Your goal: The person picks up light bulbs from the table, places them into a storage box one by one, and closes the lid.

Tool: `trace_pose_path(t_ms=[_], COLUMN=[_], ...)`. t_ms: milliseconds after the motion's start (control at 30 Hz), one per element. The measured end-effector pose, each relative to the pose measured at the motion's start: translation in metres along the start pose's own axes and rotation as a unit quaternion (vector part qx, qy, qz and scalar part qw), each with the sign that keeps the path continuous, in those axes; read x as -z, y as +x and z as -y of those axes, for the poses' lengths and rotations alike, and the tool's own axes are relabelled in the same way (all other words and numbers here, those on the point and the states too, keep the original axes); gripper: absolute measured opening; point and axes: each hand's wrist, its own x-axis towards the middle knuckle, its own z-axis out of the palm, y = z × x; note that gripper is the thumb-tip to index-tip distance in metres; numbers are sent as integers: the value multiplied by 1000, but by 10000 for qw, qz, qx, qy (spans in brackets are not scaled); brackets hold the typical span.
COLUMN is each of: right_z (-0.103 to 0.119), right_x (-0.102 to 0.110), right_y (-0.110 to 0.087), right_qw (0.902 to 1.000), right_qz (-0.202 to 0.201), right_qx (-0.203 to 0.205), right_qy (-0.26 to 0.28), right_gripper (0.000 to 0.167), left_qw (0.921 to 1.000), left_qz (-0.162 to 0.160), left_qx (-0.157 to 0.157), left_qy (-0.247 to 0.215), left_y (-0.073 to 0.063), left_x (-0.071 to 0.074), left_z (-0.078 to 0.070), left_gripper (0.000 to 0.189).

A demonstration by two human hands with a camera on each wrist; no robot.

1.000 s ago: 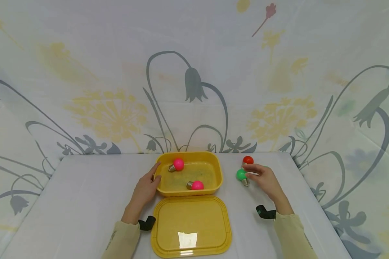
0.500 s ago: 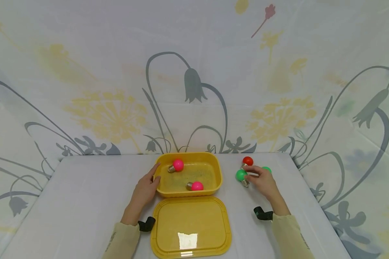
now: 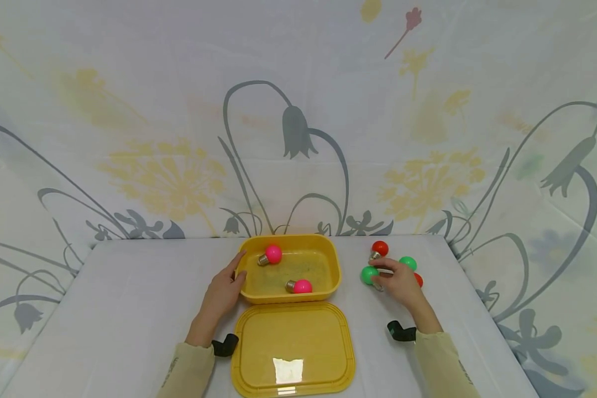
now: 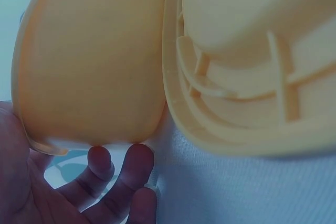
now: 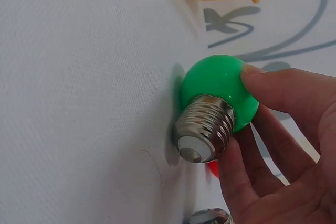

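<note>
My right hand (image 3: 399, 283) pinches a green light bulb (image 3: 370, 275) between thumb and fingers, to the right of the yellow box. In the right wrist view this green bulb (image 5: 218, 80) is close to the white cloth, its silver screw base (image 5: 206, 129) towards the camera. My left hand (image 3: 224, 290) holds the left side of the yellow box (image 3: 335, 265); in the left wrist view, fingertips (image 4: 137, 158) touch its outer wall (image 4: 94, 66). Two pink bulbs lie inside, one at the back left (image 3: 273, 254) and one at the front (image 3: 303, 286).
A red bulb (image 3: 380, 247) lies behind the right hand. Another green bulb (image 3: 408, 263) and a second red bulb (image 3: 418, 279), partly hidden, lie to its right. The yellow lid (image 3: 293, 348) is in front of the box. A flower-patterned cloth (image 3: 298, 182) hangs behind the table.
My right hand has moved slightly left and closed its fingers on the near green bulb. More of the bulbs behind it show now. The left hand and box have stayed put.
</note>
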Motion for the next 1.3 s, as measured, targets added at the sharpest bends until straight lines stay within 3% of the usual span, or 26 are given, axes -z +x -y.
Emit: trace_pose_path(t_ms=[267,1300], right_z=[0,-5], right_x=[-3,-3], right_y=[-1,-3], right_qw=[9995,9992], right_qz=[74,254], right_qx=[-262,-95], right_qy=[-147,-310], right_gripper=[36,42], left_qw=[10000,9998], left_qz=[0,-46], left_qx=[51,129], left_qy=[-6,-118], left_y=[-1,-1], left_x=[0,-2], left_z=[0,0], left_gripper=[53,53])
